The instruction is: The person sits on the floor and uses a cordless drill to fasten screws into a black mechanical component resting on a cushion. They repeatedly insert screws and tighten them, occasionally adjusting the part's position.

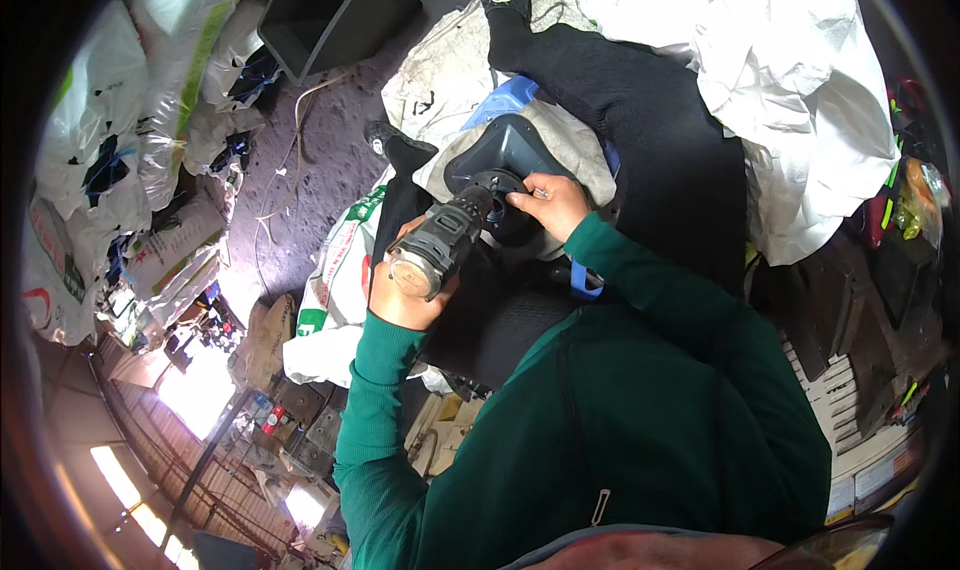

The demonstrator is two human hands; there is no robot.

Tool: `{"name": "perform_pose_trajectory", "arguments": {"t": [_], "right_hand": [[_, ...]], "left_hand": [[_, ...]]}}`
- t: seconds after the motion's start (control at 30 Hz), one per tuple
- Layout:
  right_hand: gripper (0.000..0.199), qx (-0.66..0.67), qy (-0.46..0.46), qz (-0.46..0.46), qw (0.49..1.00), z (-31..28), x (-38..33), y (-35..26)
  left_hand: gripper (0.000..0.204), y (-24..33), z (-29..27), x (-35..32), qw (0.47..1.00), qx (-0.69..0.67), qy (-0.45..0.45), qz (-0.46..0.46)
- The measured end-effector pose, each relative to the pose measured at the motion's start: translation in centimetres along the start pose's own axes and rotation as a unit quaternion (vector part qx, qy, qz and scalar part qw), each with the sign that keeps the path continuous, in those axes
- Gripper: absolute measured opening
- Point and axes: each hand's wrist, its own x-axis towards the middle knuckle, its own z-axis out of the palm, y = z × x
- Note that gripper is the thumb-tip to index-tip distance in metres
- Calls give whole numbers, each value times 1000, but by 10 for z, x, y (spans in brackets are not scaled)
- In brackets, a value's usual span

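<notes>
My left hand (405, 305) is closed around the handle of a grey power drill (440, 245), its chuck end pointing away from me. Beyond the chuck, between my legs, is a dark grey plastic part (505, 145) with a wide flared rim. My right hand (552, 205) pinches the near end of this part, thumb and fingers right beside the chuck. Whether the drill tip touches the plastic is hidden. Under the part lies a pale, dirty cloth (590, 160), with a blue plastic piece (505, 100) showing past it.
A black open bin (345, 20) lies at the far left, near stuffed white sacks (160, 90). A thin cord (300, 135) trails over the dark floor. White sacking (800, 100) covers the right side. My black-clad legs (660, 140) flank the work.
</notes>
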Motion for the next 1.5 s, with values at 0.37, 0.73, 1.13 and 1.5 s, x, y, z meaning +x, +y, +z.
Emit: {"name": "perform_pose_trajectory", "arguments": {"t": [0.37,0.73,1.13,1.5], "right_hand": [[37,-58,-42,-102,992,-11,8,3],[23,103,-47,-22,993,-36,3,-14],[28,111,-315,-93,938,1,-102,-117],[50,197,-453,120,861,70,-109,-84]], "left_hand": [[40,-12,24,-8,987,-131,93,-5],[61,-3,126,-183,964,-226,142,-1],[78,-29,163,-239,829,-515,213,-41],[32,-114,150,-472,667,-434,536,-284]]}}
